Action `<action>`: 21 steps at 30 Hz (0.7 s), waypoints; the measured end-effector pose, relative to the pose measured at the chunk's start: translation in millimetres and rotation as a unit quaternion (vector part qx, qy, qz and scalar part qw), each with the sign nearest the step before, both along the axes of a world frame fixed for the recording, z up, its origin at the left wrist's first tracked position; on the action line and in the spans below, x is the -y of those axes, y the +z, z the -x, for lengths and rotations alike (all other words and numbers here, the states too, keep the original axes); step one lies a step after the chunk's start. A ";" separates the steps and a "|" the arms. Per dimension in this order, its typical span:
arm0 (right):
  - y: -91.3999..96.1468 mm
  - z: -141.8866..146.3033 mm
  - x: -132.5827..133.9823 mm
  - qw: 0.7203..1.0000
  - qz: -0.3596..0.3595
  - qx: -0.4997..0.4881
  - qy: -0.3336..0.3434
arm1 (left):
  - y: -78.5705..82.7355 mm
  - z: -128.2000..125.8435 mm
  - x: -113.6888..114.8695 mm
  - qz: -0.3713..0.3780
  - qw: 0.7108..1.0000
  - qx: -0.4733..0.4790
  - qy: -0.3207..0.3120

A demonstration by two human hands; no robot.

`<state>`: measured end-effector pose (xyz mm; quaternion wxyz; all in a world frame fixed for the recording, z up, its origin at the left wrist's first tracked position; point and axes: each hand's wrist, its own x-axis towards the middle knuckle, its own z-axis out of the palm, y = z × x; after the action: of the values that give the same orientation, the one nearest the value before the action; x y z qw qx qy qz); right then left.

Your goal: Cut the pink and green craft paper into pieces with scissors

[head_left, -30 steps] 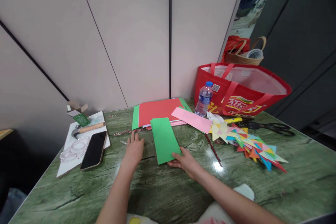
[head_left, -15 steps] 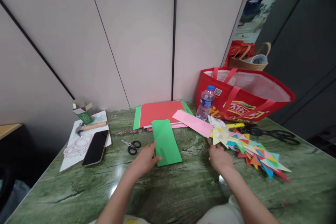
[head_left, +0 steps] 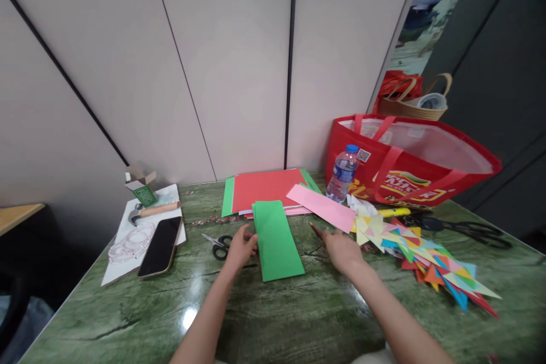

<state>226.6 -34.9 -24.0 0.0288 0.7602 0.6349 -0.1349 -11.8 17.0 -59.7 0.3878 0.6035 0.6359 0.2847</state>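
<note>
Below pale wall panels (head_left: pixel 234 68), a green stone-patterned tabletop (head_left: pixel 140 307), with supplies mostly toward the back and sides, presumably for elbow room in front. At the right rear, upright and wide-mouthed, a red bag (head_left: pixel 409 179), likely there to stay reachable without crowding the handwork. At the back, a flat stack of red and green sheets (head_left: pixel 264 189), probably piled to save space. On the right, a long overlapping spread of colourful folded paper points (head_left: pixel 430 256), perhaps off to one side against creasing. At far left, a white board (head_left: pixel 113 273), apparently handy as a tray. Near the centre, a green paper strip (head_left: pixel 279 244), flat, apparently with the far end over the stack's front edge, between both hands and within easy reach of either.

Just beside the strip's left edge, the left hand (head_left: pixel 243 246), with fingers apart and loosely bent, perhaps for steadying; cannot tell about actual contact. On the strip's other side, low over the tabletop, the right hand (head_left: pixel 344 251). On the board, a dark phone (head_left: pixel 160 247) and a hammer (head_left: pixel 160 209). Near the left hand, small scissors (head_left: pixel 215 241), seemingly parked close by. Under the right fingertips, together and seemingly clamped from above, a slim dark-red pencil (head_left: pixel 315 230), with only the pointed end in sight.
</note>
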 end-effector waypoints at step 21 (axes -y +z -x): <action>-41.8 41.7 -41.3 0.951 -0.081 -0.284 0.095 | -10.1 -14.0 -26.0 -0.012 0.996 -0.063 0.057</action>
<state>184.9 6.4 -65.9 -0.2021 0.6264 0.6947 -0.2900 2.2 43.0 -69.8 0.3231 0.5872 0.6892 0.2754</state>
